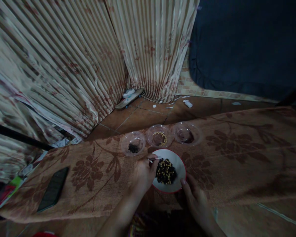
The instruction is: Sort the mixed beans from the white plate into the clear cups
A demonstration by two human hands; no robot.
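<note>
Our plate, low centre, holds black-yellow bits — left hand pinches tool, crosswise, tip right; right hand clasps plate.

In dim light, we find the round, white, red-rimmed plate palest, the bare left hand slightly blurred, and the striped beige fabric curtain smeared at far left.

Bowls: clear plastic look, glossy. Plate: smooth, glossy. Slim tool: shiny, metallic. Table cover: woven cloth, matt, rough. Phone: smooth. Curtains: cloth.
</note>
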